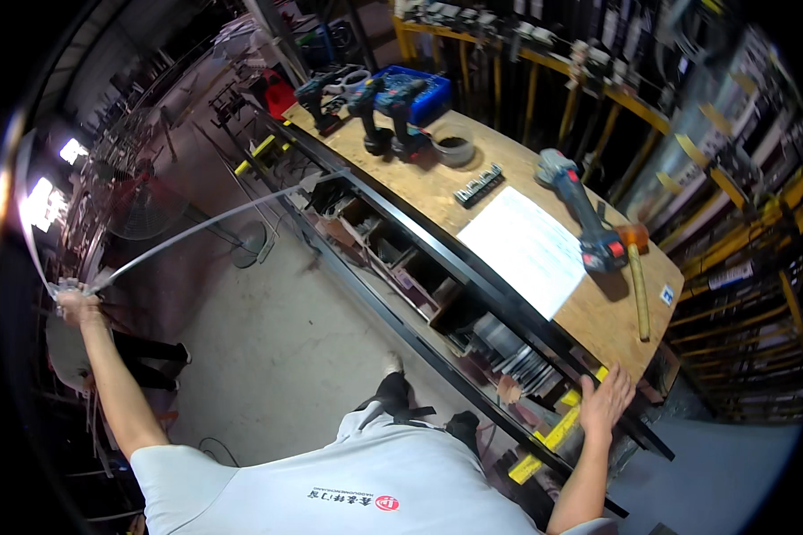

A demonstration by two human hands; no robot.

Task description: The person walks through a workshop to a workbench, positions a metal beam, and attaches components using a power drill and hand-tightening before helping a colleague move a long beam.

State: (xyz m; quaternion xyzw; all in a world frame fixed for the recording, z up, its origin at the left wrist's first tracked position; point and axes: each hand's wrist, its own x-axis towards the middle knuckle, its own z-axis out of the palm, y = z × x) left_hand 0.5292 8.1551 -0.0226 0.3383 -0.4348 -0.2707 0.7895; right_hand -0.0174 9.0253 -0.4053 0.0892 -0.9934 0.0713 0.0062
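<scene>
At the far left, my left hand [80, 308] is stretched out and closed around a long, thin, pale strip [210, 220]. One length of it curves up to the dark rail at the workbench's front edge; another runs up along the left side of the view. My right hand [605, 403] lies on the near right end of the workbench [509, 183], fingers extended, beside a yellow pad [562, 430] on the dark rail [446, 259]. Nearest to it on the bench are a hammer [641, 294] with a wooden handle and a cordless power tool [580, 214].
White paper [522, 250], a bit set [479, 185], a round tub [455, 147], cordless drills [408, 116] and a blue crate [428, 89] sit along the bench. Shelves below hold parts. Racks of profiles stand behind; a large fan [143, 201] stands left.
</scene>
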